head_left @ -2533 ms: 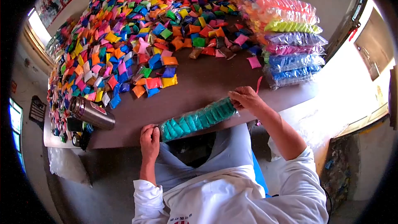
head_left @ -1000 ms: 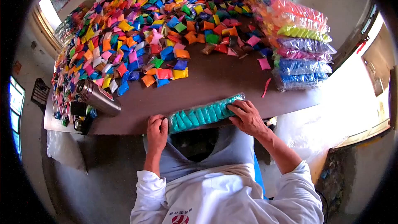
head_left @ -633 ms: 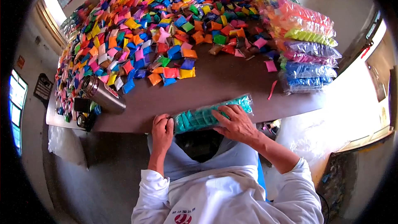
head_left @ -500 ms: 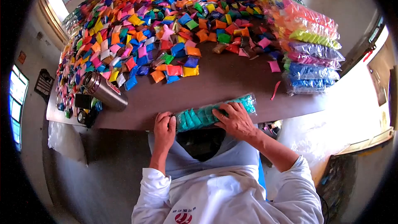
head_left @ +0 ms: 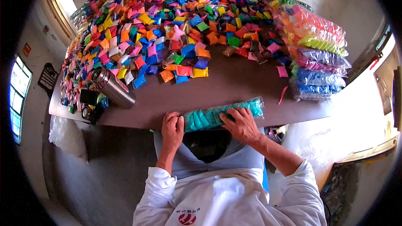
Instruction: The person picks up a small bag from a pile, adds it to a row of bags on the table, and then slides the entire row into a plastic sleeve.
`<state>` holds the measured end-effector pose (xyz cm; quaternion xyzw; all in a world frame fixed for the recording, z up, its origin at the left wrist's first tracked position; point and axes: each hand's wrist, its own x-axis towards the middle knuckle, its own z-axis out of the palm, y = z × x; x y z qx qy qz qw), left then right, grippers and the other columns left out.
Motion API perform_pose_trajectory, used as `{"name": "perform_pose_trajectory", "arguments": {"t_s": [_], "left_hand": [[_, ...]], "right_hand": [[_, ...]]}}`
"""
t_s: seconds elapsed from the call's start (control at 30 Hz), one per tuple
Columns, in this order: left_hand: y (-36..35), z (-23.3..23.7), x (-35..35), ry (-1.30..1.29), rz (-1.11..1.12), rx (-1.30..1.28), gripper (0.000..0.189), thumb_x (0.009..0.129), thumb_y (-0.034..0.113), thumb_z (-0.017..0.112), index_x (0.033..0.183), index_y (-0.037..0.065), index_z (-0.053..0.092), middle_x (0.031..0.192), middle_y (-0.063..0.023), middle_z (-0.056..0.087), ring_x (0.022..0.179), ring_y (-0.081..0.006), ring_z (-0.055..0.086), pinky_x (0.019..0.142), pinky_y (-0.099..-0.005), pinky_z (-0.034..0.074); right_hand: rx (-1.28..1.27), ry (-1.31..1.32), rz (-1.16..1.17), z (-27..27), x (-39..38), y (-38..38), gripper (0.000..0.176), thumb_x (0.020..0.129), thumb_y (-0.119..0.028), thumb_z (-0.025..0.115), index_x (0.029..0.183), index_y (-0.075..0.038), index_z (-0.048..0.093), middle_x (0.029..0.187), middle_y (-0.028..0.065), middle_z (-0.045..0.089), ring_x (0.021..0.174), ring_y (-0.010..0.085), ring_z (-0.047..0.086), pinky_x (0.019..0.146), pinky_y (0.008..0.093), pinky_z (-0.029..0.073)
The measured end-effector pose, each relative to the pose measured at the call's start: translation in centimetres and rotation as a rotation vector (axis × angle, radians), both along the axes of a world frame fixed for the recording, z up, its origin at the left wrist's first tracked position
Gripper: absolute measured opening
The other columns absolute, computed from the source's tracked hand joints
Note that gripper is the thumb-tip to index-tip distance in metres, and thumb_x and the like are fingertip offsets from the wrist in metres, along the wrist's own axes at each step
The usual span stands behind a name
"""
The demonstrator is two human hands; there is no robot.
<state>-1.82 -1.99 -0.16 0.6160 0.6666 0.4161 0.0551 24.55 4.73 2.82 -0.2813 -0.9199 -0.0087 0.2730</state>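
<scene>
A long clear plastic bag packed with a row of teal packets (head_left: 204,119) lies along the table's near edge, its right end slightly farther from me. My left hand (head_left: 172,129) closes on the bag's left end, with the thumb along the end and the fingers curled. Over the right half rests my right hand (head_left: 243,125), its thumb on the near side and its fingers across the top, gripping it. The fingertips beneath the bag are hidden.
A large heap of small colourful packets (head_left: 183,47) covers the far table (head_left: 209,88). Filled bags (head_left: 320,76) are stacked at the right, near a red strip (head_left: 282,95). A metal thermos (head_left: 114,88) and a small black device (head_left: 88,97) stand at the left.
The whole view has shifted a little, so the table's things appear farther right. Both hands keep their hold on the teal bag, with hardly any movement against the table.
</scene>
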Motion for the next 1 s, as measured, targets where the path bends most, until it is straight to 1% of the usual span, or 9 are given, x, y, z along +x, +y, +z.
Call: {"name": "perform_pose_trajectory", "arguments": {"t_s": [0.27,0.43,0.5,0.57,0.6,0.67,0.7,0.87,1.0], "left_hand": [[-0.1,0.3,-1.0,-0.356,-0.008,-0.087,0.027,0.094,0.023,0.05,0.091,-0.001,0.062,0.085,-0.0155,0.063,0.085,-0.0339,0.06,0.092,-0.0402,0.044],[0.1,0.1,-0.8,-0.257,0.023,-0.137,0.029,0.095,0.024,0.049,0.091,-0.002,0.062,0.086,-0.0163,0.064,0.087,-0.0315,0.061,0.094,-0.0402,0.044],[0.3,-0.8,-0.9,-0.153,0.024,-0.1,0.029,0.095,0.024,0.048,0.091,-0.002,0.062,0.086,-0.0163,0.064,0.087,-0.0312,0.061,0.094,-0.0404,0.044],[0.4,-1.0,-0.7,-0.113,0.014,0.003,0.034,0.097,0.027,0.047,0.087,-0.002,0.06,0.076,-0.0131,0.057,0.077,-0.0252,0.057,0.072,-0.036,0.045],[0.3,-0.8,-0.6,-0.113,0.012,0.003,0.034,0.097,0.027,0.047,0.087,-0.002,0.06,0.076,-0.0131,0.057,0.077,-0.0252,0.057,0.072,-0.036,0.045],[0.2,-0.2,-0.3,-0.075,0.019,-0.016,0.03,0.094,0.024,0.049,0.09,-0.002,0.062,0.091,-0.0162,0.064,0.091,-0.0345,0.06,0.099,-0.0444,0.041],[0.1,0.1,-0.2,-0.074,0.016,-0.014,0.03,0.094,0.024,0.049,0.09,-0.002,0.062,0.091,-0.0162,0.064,0.091,-0.0345,0.06,0.099,-0.0444,0.041],[0.1,-0.3,-0.3,-0.099,0.033,-0.057,0.026,0.094,0.022,0.05,0.092,-0.001,0.063,0.095,-0.0155,0.063,0.096,-0.0351,0.059,0.1,-0.0449,0.04],[-0.2,-0.6,0.0,-0.09,0.043,-0.029,0.026,0.094,0.022,0.051,0.091,-0.001,0.064,0.098,-0.0147,0.063,0.098,-0.0347,0.058,0.099,-0.0448,0.041]], "right_hand": [[-0.013,0.041,-0.054,0.7,0.7,2.6,0.032,0.074,-0.017,0.067,0.105,-0.01,0.063,0.108,0.0082,0.056,0.097,0.027,0.052,0.084,0.0402,0.041],[-0.224,-0.026,-0.061,3.0,1.5,4.6,0.025,0.076,-0.015,0.07,0.099,-0.007,0.067,0.105,0.0083,0.061,0.1,0.0264,0.053,0.087,0.0392,0.041],[-0.207,-0.027,-0.031,3.6,1.6,6.4,0.023,0.081,-0.021,0.066,0.098,-0.005,0.068,0.095,0.0117,0.064,0.089,0.0292,0.057,0.082,0.0398,0.045],[-0.367,-0.32,0.081,5.1,1.3,8.1,0.026,0.088,-0.026,0.059,0.099,-0.005,0.068,0.089,0.0148,0.066,0.08,0.0328,0.06,0.077,0.0418,0.047],[-0.442,-0.322,0.097,4.0,1.3,9.5,0.029,0.091,-0.029,0.054,0.098,-0.005,0.067,0.087,0.0168,0.066,0.079,0.0345,0.061,0.075,0.0426,0.048],[-0.602,-0.333,0.076,4.6,0.7,11.6,0.028,0.091,-0.029,0.054,0.096,-0.005,0.067,0.088,0.0166,0.066,0.082,0.0337,0.062,0.076,0.0417,0.048],[-0.761,-0.343,0.056,5.0,0.5,12.7,0.028,0.09,-0.029,0.054,0.095,-0.006,0.067,0.089,0.0164,0.066,0.085,0.0329,0.062,0.076,0.0408,0.048],[-0.614,-0.102,-0.197,4.6,-0.2,15.3,0.04,0.09,-0.041,0.052,0.1,-0.005,0.066,0.096,0.0192,0.066,0.091,0.0375,0.062,0.081,0.045,0.05],[-0.44,-0.119,-0.012,4.0,-0.7,12.8,0.043,0.089,-0.042,0.053,0.115,-0.008,0.061,0.111,0.0173,0.063,0.104,0.0356,0.059,0.09,0.0446,0.046]]}}
